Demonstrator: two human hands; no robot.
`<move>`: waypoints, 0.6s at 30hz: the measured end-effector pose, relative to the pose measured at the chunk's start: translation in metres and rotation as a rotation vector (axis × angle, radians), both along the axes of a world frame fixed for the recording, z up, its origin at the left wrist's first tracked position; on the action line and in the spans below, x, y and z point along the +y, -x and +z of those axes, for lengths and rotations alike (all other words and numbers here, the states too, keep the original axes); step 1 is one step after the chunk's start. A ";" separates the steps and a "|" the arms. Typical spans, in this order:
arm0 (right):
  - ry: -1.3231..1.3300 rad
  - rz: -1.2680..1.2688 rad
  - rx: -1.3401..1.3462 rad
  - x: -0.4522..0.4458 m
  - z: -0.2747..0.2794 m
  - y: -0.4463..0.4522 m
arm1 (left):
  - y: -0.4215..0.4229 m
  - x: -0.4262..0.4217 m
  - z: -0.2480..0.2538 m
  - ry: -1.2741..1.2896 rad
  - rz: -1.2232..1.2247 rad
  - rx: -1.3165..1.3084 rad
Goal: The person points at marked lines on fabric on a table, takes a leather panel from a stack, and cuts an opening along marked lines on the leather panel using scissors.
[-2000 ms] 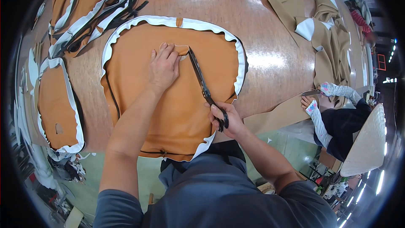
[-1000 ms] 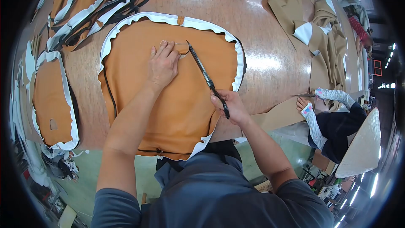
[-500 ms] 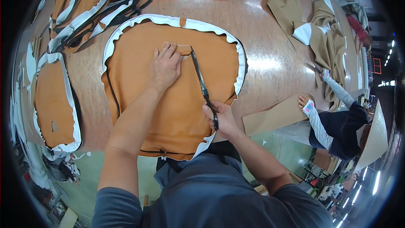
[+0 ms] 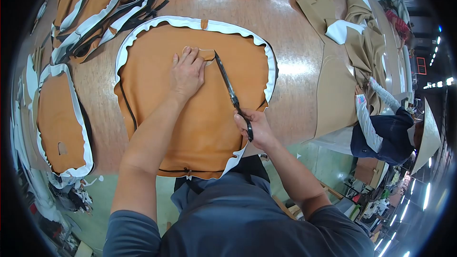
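My left hand (image 4: 187,74) presses on a large orange leather-like piece (image 4: 185,119), its fingers bent together at a small flap (image 4: 207,54) beside a cut-out. A thin pale thread or edge line runs along the top of that flap. Scissors (image 4: 225,80) with long dark blades are held in my right hand (image 4: 254,128), fingers wrapped round the handles. Their tip touches or lies just at the flap's right end. White wavy trim (image 4: 270,74) borders the orange piece. What my left fingertips pinch, if anything, is hidden.
A smaller orange piece with white trim (image 4: 61,114) lies at the left. Orange pieces with black and white strips (image 4: 102,16) are piled at the upper left. Tan material (image 4: 333,85) covers the table's right side, where a co-worker (image 4: 383,135) in a conical hat handles it.
My left hand has stayed at the flap. The scissors and my right hand have shifted slightly. At the right, the co-worker's hands and the tan sheet have moved up and away.
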State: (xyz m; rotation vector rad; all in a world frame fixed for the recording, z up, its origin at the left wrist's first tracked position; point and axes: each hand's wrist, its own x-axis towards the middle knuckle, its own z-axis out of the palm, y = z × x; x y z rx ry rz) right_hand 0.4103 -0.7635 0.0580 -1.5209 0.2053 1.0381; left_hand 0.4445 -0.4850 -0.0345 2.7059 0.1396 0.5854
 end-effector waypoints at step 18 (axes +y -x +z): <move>0.122 0.180 -0.048 -0.019 0.009 -0.037 | 0.000 0.000 0.002 0.003 0.014 0.002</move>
